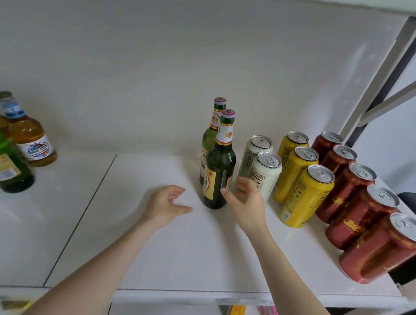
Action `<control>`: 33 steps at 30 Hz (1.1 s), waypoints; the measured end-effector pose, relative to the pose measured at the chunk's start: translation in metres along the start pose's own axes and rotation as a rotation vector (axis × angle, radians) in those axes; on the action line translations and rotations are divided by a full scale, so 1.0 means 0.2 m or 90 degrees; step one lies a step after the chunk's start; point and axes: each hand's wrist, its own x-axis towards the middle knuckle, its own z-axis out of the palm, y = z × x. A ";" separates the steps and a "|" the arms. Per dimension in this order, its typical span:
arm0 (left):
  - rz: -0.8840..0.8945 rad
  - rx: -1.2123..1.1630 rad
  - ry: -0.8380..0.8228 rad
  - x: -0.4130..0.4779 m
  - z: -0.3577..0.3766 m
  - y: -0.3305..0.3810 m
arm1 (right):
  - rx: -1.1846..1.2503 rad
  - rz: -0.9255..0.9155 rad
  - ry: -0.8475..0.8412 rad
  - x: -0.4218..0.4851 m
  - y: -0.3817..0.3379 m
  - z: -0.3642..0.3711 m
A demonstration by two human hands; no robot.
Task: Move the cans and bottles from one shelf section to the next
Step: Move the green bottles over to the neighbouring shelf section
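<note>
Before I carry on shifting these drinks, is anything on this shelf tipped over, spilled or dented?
Nothing stands out. The green bottles, white cans, yellow cans and red cans all stand upright, and the shelf shows no spill. The bottles at far left seem to lean, likely only the wide lens.

red cans (348, 198) 5 | yellow cans (304, 198) 3 | white cans (265, 174) 2 | green bottles (218, 182) 4 | amber bottles (27, 135) 2

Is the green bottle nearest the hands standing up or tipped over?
Upright: the green bottle stands on its base on the white shelf, its cap pointing up.
</note>
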 end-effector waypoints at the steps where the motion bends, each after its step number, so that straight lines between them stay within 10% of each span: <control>1: 0.002 0.017 0.013 -0.04 -0.03 -0.02 | -0.047 -0.007 0.006 -0.04 0.02 -0.01; 11: 0.130 0.365 0.133 -0.63 -0.24 -0.21 | -0.644 -0.163 -0.042 -0.53 0.11 -0.01; 20: 0.168 0.663 0.158 -0.99 -0.50 -0.36 | -0.755 -0.181 -0.087 -0.83 0.07 0.16; 33: 0.137 0.723 0.117 -1.13 -1.25 -0.74 | -0.747 -0.143 -0.068 -1.19 -0.25 0.82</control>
